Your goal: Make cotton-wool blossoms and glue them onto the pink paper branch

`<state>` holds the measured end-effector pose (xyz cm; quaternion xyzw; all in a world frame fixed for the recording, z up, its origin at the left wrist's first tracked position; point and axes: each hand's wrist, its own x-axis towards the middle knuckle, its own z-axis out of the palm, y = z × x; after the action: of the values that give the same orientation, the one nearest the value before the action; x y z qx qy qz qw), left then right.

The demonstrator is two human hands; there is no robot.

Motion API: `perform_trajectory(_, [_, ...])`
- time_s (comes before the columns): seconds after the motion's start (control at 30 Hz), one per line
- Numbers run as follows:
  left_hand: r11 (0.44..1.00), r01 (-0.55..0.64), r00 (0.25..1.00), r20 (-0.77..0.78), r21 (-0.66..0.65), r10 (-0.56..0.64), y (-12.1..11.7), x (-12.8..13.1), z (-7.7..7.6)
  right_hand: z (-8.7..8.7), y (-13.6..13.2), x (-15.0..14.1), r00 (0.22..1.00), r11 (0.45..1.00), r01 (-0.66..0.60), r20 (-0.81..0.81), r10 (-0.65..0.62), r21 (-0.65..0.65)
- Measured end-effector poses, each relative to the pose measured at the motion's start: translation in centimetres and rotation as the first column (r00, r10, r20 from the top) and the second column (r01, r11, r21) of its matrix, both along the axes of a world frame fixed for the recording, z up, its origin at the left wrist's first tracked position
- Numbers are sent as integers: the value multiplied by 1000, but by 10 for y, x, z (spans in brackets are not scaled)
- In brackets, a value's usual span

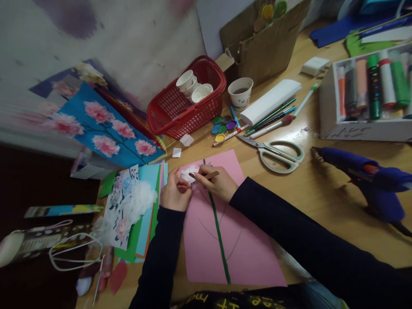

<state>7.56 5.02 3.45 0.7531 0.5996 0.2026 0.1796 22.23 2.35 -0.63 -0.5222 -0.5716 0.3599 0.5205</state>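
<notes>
A pink sheet of paper (202, 257) lies in front of me with a green stem line down it and thin pencilled branches. White cotton fluff (189, 173) sits near its upper left corner. My right hand (217, 182) pinches a slim paintbrush (212, 174) with a brown handle; its dark reddish tip touches or hovers at the cotton. Curled at the paper's left edge, my left hand (176, 192) has its fingertips beside the cotton. Whether they grip cotton or paper is hidden.
Left are coloured sheets (146, 180), more cotton (141, 201) and a blue flower picture (112, 124). Behind stand a red basket (185, 122) and a paper cup (240, 96). Scissors (280, 156), a blue glue gun (370, 171) and a marker box (367, 131) lie right.
</notes>
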Motion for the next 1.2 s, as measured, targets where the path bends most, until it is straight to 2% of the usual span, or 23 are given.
perform_trajectory(0.27, [999, 32, 999, -12, 8, -32, -2, -4, 1, 1, 1, -1, 998, 1000, -3, 69, 3, 0])
perform_trajectory(0.53, [998, 44, 998, -48, 53, -42, -15, -27, 6, 3, 3, -5, 993, 999, 28, 112, -30, 16])
perform_trajectory(0.77, [996, 33, 999, -29, 86, -31, -25, -41, 0, 4, 2, -4, 982, 991, 132, -139, -131, -1])
perform_trajectory(0.93, [988, 67, 998, -10, 139, -66, -30, -37, -4, 1, 3, -1, 931, 970, 214, -276, -239, -117])
perform_trajectory(1.07, [968, 132, 991, -28, 215, -129, -29, -44, -2, 0, 4, 1, 876, 960, 213, -398, -271, -184])
perform_trajectory(1.2, [944, 98, 995, -30, 315, -93, -28, -64, 2, 6, 2, 3, 843, 959, 150, -475, -252, -241])
